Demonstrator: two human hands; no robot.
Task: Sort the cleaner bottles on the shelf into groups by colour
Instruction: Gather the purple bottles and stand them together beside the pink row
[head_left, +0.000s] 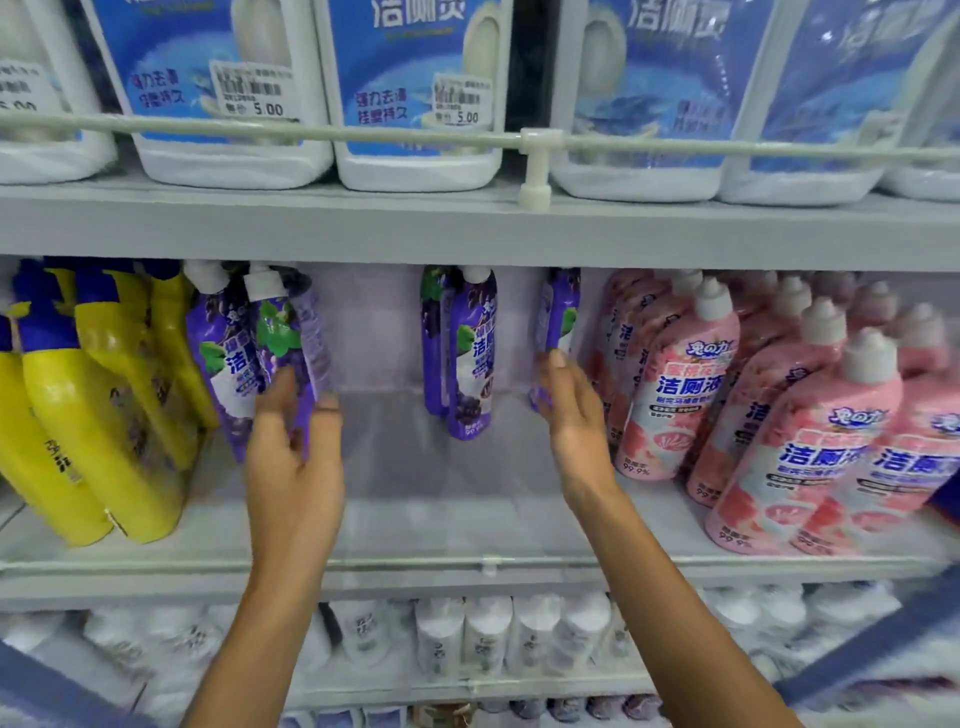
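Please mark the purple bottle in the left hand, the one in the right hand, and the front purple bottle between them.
left purple bottle (279, 332): head view, the green leaf on its label.
right purple bottle (556, 304): head view, its upper label.
middle purple bottle (470, 364): head view, its front label.

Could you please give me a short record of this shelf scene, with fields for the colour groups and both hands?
yellow bottles: leaning at the left of the middle shelf
purple group: next to the yellow bottles
middle purple bottles: two, alone in the gap
pink bottles: right side
left hand: grips an end purple bottle of the purple group
right hand: grips a stray purple bottle beside the pink bottles
sorting: unfinished; purple sits in three spots
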